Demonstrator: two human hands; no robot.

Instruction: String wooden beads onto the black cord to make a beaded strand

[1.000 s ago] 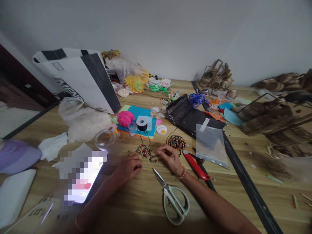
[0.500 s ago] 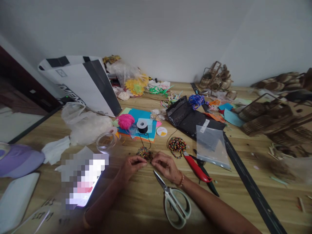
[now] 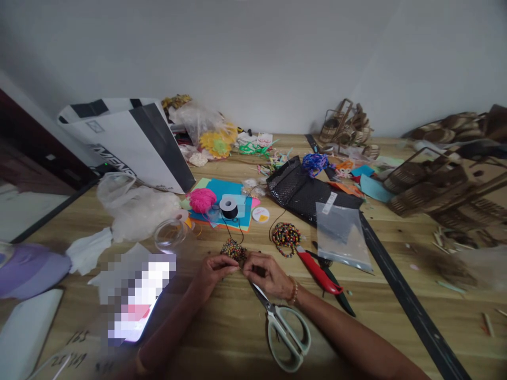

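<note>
From my remote seat, clock centred on the fingertips: left hand and right hand meet almost tip to tip over the table. Grip on both is a narrow thumb-and-finger pinch; can't tell what's between the tips, too small. Fine pinch suits something thin, I'd guess. Bead bunch sits at 12, just beyond the fingers, likely for short reach. Cord spool stands upright farther out at 12, black cord trailing down to the beads, probably so it pays out straight. Second bead coil at 2, kept apart, presumably against tangling. Scissors at 5, blade tips by the right hand, handles nearer the wearer: easy pickup. Red-handled knife at 3, phone at 8, both clear of the fingers.
</note>
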